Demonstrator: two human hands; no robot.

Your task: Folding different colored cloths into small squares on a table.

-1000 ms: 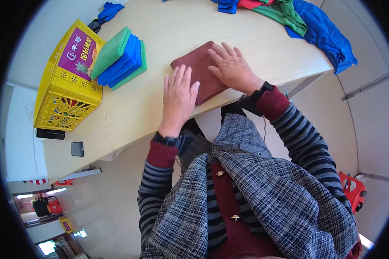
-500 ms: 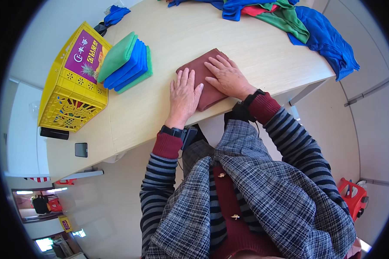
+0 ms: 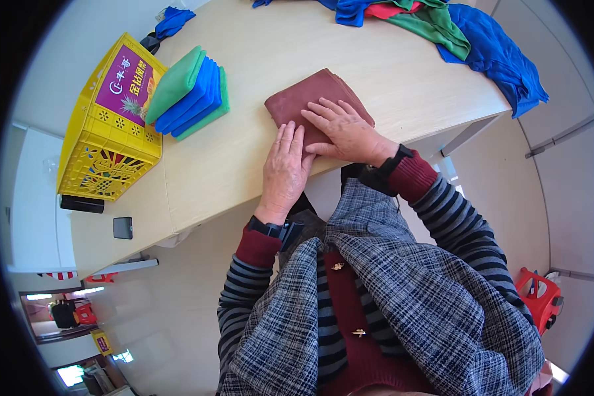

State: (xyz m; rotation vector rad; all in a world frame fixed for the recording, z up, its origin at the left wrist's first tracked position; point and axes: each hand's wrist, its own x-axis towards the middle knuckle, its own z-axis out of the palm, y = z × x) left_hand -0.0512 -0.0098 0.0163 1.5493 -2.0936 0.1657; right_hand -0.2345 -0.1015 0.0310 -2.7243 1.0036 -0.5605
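Pale tabletop (image 3: 251, 56), folded brown cloth (image 3: 313, 92) — left hand (image 3: 285, 171) flat on it; right hand (image 3: 348, 136) spread

The brown cloth (image 3: 301, 99) looks matt and smooth on my screen, the folded stack (image 3: 176, 82) soft, matt fabric; I see the worktop (image 3: 257, 56) as smooth wood grain, the crate (image 3: 109, 133) as shiny moulded plastic.
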